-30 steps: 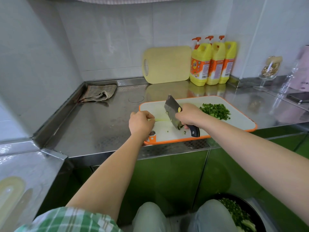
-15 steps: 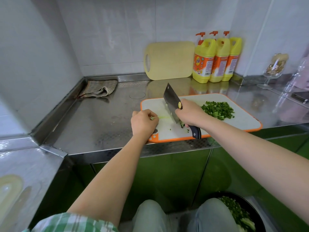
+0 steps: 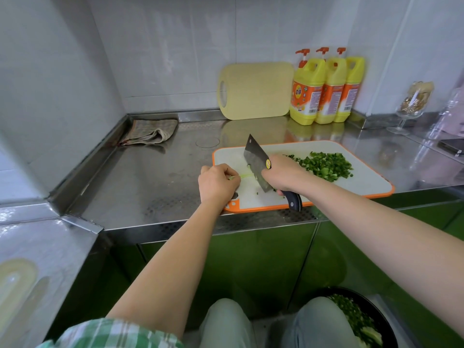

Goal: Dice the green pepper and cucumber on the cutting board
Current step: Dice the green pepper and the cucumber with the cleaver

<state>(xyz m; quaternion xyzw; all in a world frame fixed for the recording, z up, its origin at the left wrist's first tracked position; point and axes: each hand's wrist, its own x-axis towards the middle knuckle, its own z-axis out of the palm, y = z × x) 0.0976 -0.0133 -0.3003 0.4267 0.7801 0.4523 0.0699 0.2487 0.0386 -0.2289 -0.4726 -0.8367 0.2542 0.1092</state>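
Gripping one cleaver (image 3: 254, 163) in our right hand (image 3: 283, 174), we hold one strip (image 3: 244, 175) in our curled left hand (image 3: 217, 183); it lies left-to-right on the board (image 3: 351, 188), near one diced pile (image 3: 324, 167).

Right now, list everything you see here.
cutting board: one, white, orange-rimmed, counter front
diced greens: one pile, green, board's right
cleaver: one, steel, dark handle, over board
strip: one, pale green, at cleaver's edge
spare board: one, beige, against back wall
detergent bottles: three, yellow, beside it
cloth: one, grey-brown, back left
goblet: one, clear, far right
phone: one, dark, right edge
bowl: one, black, below right, holding greens
left grip: one, holding strip
right grip: one, holding cleaver
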